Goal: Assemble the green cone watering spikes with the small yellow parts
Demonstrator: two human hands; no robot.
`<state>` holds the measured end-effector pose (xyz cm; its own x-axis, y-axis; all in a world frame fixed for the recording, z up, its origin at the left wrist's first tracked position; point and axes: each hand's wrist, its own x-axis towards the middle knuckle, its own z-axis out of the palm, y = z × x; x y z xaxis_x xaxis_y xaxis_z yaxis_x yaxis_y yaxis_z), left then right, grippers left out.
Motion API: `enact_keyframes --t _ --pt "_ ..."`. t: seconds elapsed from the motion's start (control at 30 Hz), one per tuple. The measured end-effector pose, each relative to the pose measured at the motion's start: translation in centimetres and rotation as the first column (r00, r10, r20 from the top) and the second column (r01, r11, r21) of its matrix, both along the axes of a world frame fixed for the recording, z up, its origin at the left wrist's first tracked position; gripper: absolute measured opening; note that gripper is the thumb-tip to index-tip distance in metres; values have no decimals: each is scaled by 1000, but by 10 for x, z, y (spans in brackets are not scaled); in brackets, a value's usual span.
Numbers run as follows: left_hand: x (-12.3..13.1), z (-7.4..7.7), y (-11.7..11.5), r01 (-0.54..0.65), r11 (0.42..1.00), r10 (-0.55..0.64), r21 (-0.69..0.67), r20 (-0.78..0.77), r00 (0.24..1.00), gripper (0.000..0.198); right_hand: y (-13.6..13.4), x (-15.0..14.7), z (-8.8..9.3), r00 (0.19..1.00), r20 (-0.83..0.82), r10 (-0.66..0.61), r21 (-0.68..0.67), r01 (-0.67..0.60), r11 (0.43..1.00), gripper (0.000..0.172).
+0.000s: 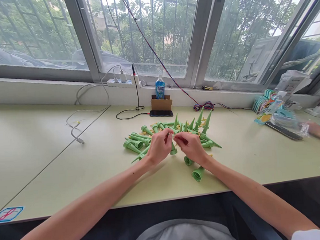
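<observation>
A heap of green plastic cone-shaped spikes (pixel 139 140) lies in the middle of the pale table (pixel 41 150), some standing upright, some on their sides, with small yellow bits among them. My left hand (pixel 158 147) and my right hand (pixel 190 146) meet over the heap, fingers pinched together. A green cone (pixel 173 149) hangs between them, its wide end down. Two more cones (pixel 198 173) lie just under my right wrist.
A black phone (pixel 161 113), a cardboard holder and a drink bottle (pixel 160 87) stand by the window sill. Cables and a power strip (pixel 123 80) run along the back. Another person's hand (pixel 315 128) and packets lie at the right.
</observation>
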<state>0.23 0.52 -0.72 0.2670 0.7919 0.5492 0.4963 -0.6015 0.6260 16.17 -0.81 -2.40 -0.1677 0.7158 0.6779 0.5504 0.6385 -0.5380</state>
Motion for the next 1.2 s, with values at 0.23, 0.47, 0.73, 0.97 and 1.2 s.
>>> enact_keyframes --t 0.23,0.47,0.73,0.97,1.2 --pt "0 -3 3 -9 999 10 44 -22 1000 20 -1 -2 1 1000 -31 -1 -54 0 999 18" --pt "-1 -4 3 -20 998 20 60 -7 1000 22 -1 -2 3 983 -183 34 -226 -76 971 20" --pt "-1 -5 4 -12 997 12 70 0 1000 23 -3 -3 3 990 -136 25 -194 -51 980 20" --pt "-1 -3 5 -18 999 17 49 25 1000 23 -4 -3 5 978 -202 46 -218 -91 972 23" --pt "-1 4 4 -20 999 26 -49 135 991 21 -5 -2 9 984 -174 37 -200 -72 977 31"
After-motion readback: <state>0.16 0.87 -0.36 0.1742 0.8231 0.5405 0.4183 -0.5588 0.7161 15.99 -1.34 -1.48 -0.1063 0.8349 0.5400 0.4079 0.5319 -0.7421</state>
